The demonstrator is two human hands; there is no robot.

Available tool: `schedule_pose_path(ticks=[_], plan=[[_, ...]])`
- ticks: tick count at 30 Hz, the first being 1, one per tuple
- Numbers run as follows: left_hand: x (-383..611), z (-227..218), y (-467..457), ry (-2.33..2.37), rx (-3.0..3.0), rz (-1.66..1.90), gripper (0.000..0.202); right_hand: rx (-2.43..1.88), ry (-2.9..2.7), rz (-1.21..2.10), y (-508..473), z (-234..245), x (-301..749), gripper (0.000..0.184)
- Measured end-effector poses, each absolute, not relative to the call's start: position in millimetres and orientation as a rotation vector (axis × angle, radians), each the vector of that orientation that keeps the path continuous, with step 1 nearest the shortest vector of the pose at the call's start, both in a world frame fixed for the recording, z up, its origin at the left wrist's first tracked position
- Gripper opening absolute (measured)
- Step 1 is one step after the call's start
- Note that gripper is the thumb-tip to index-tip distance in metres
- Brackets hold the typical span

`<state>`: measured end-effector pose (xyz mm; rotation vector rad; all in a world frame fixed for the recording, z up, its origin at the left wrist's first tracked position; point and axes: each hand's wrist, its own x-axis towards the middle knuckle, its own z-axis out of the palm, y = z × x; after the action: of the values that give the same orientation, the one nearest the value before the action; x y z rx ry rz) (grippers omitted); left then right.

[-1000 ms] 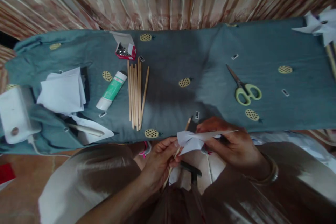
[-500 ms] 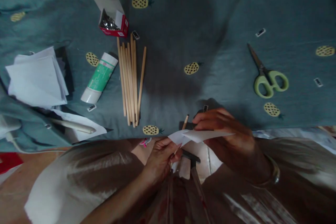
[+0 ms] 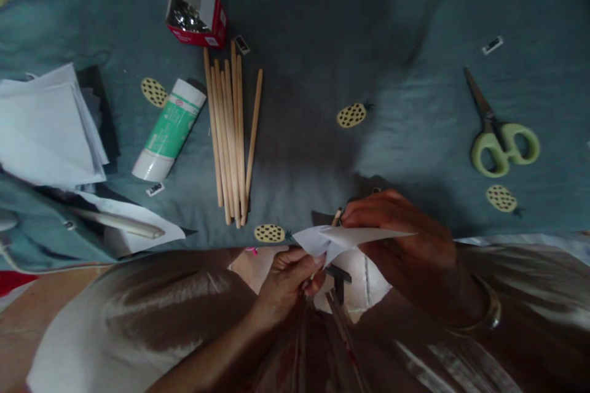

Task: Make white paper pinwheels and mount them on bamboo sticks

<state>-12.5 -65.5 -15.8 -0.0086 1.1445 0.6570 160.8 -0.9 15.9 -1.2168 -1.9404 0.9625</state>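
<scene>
Hovering just off the near edge of the blue cloth [image 3: 415,135], the left hand [image 3: 288,279] clamps its grip on the thin wooden stick [image 3: 338,216] and the right hand [image 3: 408,245] on the folded white paper [image 3: 343,237], which looks light, limp and easily creased, best pinched at its folded middle.

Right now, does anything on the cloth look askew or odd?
One stick lies slanted beside the stick bundle; the red box stands open. The left hand and right hand hold the folded paper. Nothing spilled.
</scene>
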Motion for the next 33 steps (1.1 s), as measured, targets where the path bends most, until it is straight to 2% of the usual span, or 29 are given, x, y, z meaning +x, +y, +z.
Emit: schedule_pose_path(ticks=[10, 23, 33], plan=[[-15.4, -15.4, -66.2, 1.102, 0.025, 0.628, 0.039, -1.219, -2.019, 0.931, -1.4, 14.6, 161.0, 0.021], [-16.0, -17.2, -66.7, 1.079, 0.053, 0.618, 0.049, -1.206, -2.057, 0.886, -0.2, 14.4, 160.2, 0.014], [-15.5, -13.3, -63.4, 1.087, 0.009, 0.611, 0.052, -1.204, -2.090, 0.898, -0.3, 15.0, 161.1, 0.016]])
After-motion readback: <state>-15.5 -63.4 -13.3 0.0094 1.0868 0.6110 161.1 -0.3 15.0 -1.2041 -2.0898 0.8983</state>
